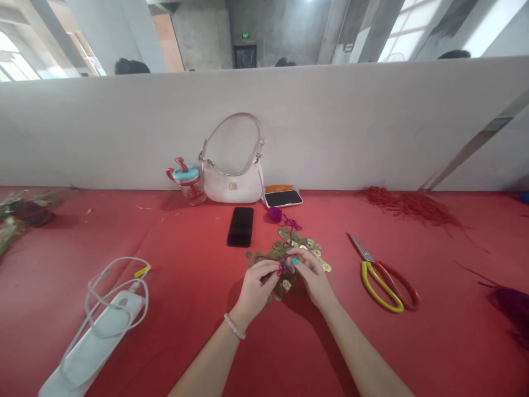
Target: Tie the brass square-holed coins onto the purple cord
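My left hand point(259, 282), with a beaded bracelet at the wrist, pinches purple yarn point(282, 266) between thumb and fingers. Close against it, my right hand point(311, 273) is closed on the same yarn, its fingertips nearly meeting the left ones. Beneath and around both hands lies a spread of brass-coloured coins point(277, 249), partly covered by the fingers. The yarn trails back over the coins to a small purple ball point(275, 214). Whether a coin sits on the yarn between my fingertips is too small to tell.
Scissors point(377, 275) with yellow and red handles lie to the right. Behind the coins are a black phone point(240, 226), a second phone point(283, 198), a handbag point(233, 184) and a lidded cup point(188, 182). A white power strip point(97, 336) lies left, red strands point(409, 205) far right.
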{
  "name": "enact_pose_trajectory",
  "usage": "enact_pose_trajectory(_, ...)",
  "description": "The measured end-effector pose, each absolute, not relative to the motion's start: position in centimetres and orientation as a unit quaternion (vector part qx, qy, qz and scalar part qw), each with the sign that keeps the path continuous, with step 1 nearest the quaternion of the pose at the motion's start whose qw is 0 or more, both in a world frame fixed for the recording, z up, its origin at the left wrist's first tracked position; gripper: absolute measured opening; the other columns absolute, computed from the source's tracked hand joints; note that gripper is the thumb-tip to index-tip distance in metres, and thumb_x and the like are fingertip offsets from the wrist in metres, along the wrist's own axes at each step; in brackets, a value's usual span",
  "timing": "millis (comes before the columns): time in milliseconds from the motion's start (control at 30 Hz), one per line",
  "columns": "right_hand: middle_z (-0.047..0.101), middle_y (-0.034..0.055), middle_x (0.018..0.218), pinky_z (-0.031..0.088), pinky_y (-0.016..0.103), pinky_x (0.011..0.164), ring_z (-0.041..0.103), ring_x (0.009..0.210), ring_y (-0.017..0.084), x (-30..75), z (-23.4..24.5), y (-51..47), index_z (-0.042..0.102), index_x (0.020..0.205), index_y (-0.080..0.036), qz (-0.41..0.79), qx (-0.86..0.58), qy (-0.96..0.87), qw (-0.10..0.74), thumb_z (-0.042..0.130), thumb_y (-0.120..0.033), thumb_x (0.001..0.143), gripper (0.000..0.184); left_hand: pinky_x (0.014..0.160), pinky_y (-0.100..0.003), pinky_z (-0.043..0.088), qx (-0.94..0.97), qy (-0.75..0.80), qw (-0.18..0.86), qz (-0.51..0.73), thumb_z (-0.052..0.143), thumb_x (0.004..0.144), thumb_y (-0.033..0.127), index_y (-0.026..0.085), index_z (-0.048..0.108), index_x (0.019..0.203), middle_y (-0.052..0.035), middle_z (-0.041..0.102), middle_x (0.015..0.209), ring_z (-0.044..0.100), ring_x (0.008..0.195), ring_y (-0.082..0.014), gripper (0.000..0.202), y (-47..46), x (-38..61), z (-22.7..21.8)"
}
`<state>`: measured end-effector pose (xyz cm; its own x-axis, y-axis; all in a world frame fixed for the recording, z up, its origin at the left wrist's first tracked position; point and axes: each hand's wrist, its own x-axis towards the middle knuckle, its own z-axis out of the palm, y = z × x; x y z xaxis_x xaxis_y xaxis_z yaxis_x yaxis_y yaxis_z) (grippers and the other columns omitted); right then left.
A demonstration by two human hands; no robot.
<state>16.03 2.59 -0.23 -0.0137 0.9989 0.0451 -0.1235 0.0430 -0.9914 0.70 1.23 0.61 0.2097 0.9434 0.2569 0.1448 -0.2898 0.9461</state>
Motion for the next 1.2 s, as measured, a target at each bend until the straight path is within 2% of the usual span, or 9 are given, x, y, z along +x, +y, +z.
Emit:
enact_pose_trajectory(167,0.056,0.0050,0.090,0.043,0.030,0.075,0.053,0.085,0.019,16.1,-0.1,2.6,0.063,0.080,-0.022,0.461,-0.425,-0.615,0.479,0.055,-0.036,0.076,0.016,0.072,-0.026,0.048,0.666,0.423,0.397,0.468,0.050,0.080,0.018,0.015,0.066,0.083,-0.0077,0.064,0.083,0.059,0.079,-0.0158,0.017,1.3,0.8,0.5)
enact_pose_trajectory(400,0.052,0.0053,0.095,0.043,0.030,0.075,0.053,0.086,0.018,16.2,-0.8,2.8,0.061,0.070,-0.022,0.455,-0.433,-0.578,0.520,0.063,-0.036,0.070,0.014,0.073,-0.026,0.048,0.668,0.436,0.374,0.472,0.049,0.080,0.015,0.015,0.066,0.084,-0.0079,0.065,0.085,0.059,0.080,-0.0158,0.017,1.5,0.8,-0.2)
enact_pose_trajectory(533,0.051,0.0055,0.096,0.044,0.030,0.075,0.053,0.087,0.018,16.1,-0.7,2.7,0.061,0.070,-0.021,0.470,-0.422,-0.575,0.520,0.062,-0.034,0.071,0.013,0.072,-0.026,0.049,0.653,0.454,0.370,0.480,0.049,0.079,0.016,0.015,0.066,0.084,-0.0082,0.064,0.086,0.059,0.080,-0.0158,0.017,1.6,0.8,-0.4)
enact_pose_trajectory(633,0.053,0.0048,0.094,0.045,0.029,0.073,0.054,0.085,0.017,15.9,-0.6,2.6,0.060,0.078,-0.022,0.466,-0.420,-0.587,0.511,0.060,-0.031,0.072,0.010,0.074,-0.026,0.049,0.644,0.461,0.370,0.486,0.050,0.078,0.016,0.015,0.066,0.084,-0.0081,0.064,0.087,0.060,0.081,-0.0158,0.017,1.7,0.7,-0.5)
enact_pose_trajectory(733,0.057,0.0034,0.088,0.046,0.029,0.071,0.055,0.077,0.016,15.6,-0.7,2.5,0.057,0.088,-0.023,0.462,-0.443,-0.590,0.492,0.058,-0.026,0.073,0.015,0.075,-0.027,0.049,0.633,0.468,0.370,0.494,0.050,0.078,0.016,0.015,0.066,0.083,-0.0081,0.065,0.087,0.060,0.082,-0.0160,0.017,1.8,0.7,-0.7)
enact_pose_trajectory(933,0.060,0.0019,0.076,0.048,0.029,0.069,0.058,0.073,0.016,15.6,-1.1,2.4,0.055,0.089,-0.021,0.471,-0.472,-0.582,0.466,0.055,-0.023,0.073,0.016,0.074,-0.027,0.050,0.614,0.479,0.381,0.499,0.051,0.077,0.019,0.014,0.066,0.083,-0.0080,0.065,0.086,0.060,0.080,-0.0159,0.017,2.0,0.6,-0.8)
enact_pose_trajectory(1100,0.061,0.0044,0.086,0.048,0.031,0.075,0.059,0.081,0.017,15.3,-1.2,2.4,0.053,0.097,-0.021,0.446,-0.457,-0.593,0.491,0.055,-0.023,0.073,0.025,0.073,-0.026,0.049,0.597,0.478,0.402,0.503,0.051,0.077,0.019,0.014,0.066,0.082,-0.0073,0.065,0.084,0.060,0.079,-0.0154,0.017,2.1,0.7,-0.8)
enact_pose_trajectory(1200,0.062,0.0056,0.088,0.048,0.033,0.074,0.060,0.080,0.018,15.1,-1.1,2.4,0.053,0.098,-0.020,0.447,-0.472,-0.607,0.458,0.052,-0.023,0.075,0.023,0.073,-0.026,0.049,0.589,0.474,0.416,0.505,0.051,0.076,0.018,0.013,0.065,0.083,-0.0074,0.065,0.085,0.060,0.079,-0.0154,0.016,2.1,0.7,-0.9)
